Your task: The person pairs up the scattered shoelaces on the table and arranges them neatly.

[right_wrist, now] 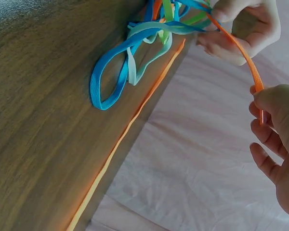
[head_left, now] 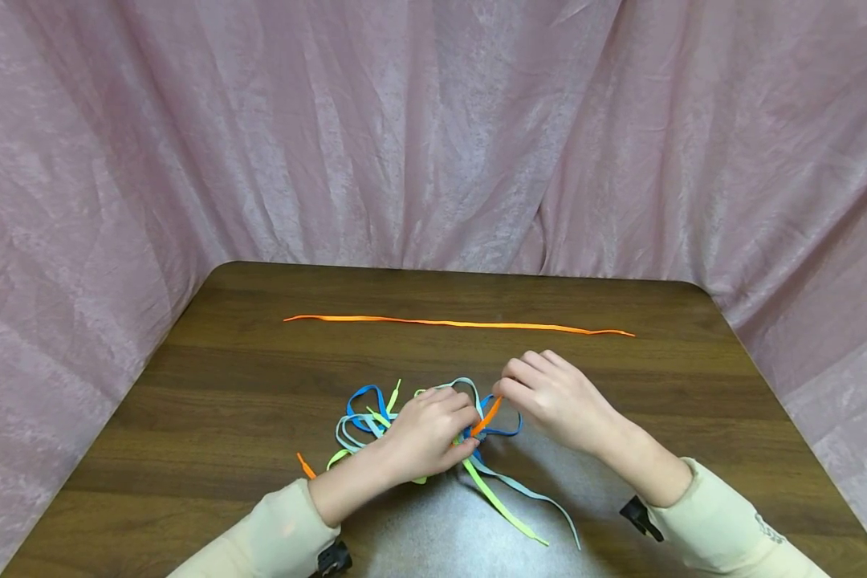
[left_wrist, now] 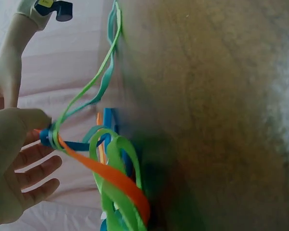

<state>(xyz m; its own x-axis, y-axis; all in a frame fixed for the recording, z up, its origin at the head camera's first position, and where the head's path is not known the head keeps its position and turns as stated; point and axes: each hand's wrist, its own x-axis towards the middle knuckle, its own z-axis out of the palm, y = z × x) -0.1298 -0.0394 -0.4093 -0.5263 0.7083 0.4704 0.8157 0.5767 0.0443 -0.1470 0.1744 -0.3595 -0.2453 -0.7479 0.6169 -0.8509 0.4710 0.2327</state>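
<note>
A tangle of flat shoelaces in blue, pale teal, lime green and orange lies near the middle of the table. My left hand (head_left: 433, 429) pinches the bunch where several laces cross, and the blue shoelace (right_wrist: 108, 91) loops out beyond it. Between thumb and fingers, my right hand (head_left: 552, 397) grips the end of an orange shoelace (right_wrist: 248, 57), stretched from the bunch. In the left wrist view the lime green shoelace (left_wrist: 113, 192) hangs in loops beside the orange one. Pale teal shoelace (head_left: 531, 491) trails toward the near right. The crossing itself is partly hidden by my left fingers.
Another orange shoelace (head_left: 458, 323) lies nearly straight across the far part of the wooden table (head_left: 188, 401). Pink curtains (head_left: 405, 136) hang behind the table and at its sides. A loose orange lace tip (head_left: 305, 466) pokes out left of the left forearm.
</note>
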